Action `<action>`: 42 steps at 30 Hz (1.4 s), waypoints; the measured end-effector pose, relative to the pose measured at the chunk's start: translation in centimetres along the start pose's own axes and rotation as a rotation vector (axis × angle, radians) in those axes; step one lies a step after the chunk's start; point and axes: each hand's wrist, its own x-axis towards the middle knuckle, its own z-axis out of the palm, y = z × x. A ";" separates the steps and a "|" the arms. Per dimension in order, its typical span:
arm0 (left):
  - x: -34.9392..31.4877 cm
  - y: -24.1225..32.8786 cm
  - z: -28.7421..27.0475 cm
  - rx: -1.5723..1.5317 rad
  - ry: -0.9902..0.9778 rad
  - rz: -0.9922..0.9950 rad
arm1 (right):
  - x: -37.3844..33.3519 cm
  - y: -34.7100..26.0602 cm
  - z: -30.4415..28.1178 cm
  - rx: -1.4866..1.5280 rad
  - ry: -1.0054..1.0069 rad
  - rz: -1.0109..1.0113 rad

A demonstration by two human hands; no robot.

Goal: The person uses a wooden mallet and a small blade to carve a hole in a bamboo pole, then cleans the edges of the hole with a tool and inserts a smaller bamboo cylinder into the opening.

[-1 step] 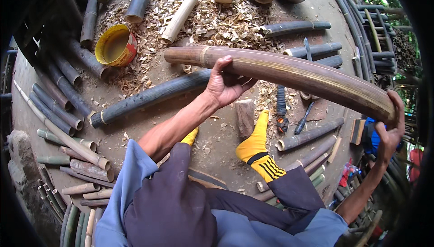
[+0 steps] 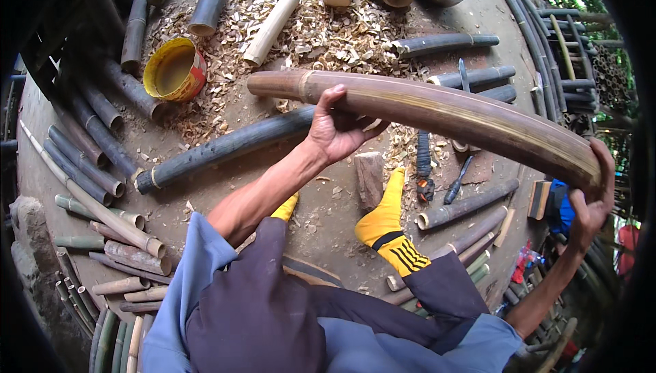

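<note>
A long brown bamboo pole section [image 2: 444, 110], with a pale node ring near its left end, is held up in front of me. My left hand [image 2: 342, 130] supports it from beneath, the thumb up over the near side and the fingers behind it. At the far right end, my right hand [image 2: 594, 192] wraps round the tip, its fingers partly behind the bamboo. Under it, a dark bamboo pole [image 2: 232, 147] lies slanting on the ground. Close by are a wooden block [image 2: 370, 178], a tool with a dark wrapped handle [image 2: 424, 161] and a small dark-handled tool [image 2: 458, 182].
A yellow and red bucket [image 2: 175, 70] of murky liquid stands at the left. Wood shavings [image 2: 307, 31] cover the far ground around a pale peeled pole [image 2: 272, 28]. Several bamboo pieces [image 2: 137, 257] lie at the left, more at the right [image 2: 468, 202]. My yellow-socked foot [image 2: 384, 219] rests near the block.
Both hands keep their hold on the bamboo. Its right end and my right hand sit very slightly lower; otherwise the scene looks the same.
</note>
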 end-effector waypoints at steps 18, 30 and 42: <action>-1.2 1.4 0.5 0.270 -0.027 0.023 | 3.2 -2.5 0.7 -0.151 0.051 -0.149; -1.2 2.0 0.0 0.254 -0.136 -0.094 | 1.7 -1.1 0.8 -0.099 0.060 -0.159; -2.0 5.4 13.0 1.151 -0.419 0.481 | -15.2 5.4 19.6 0.225 -0.415 0.433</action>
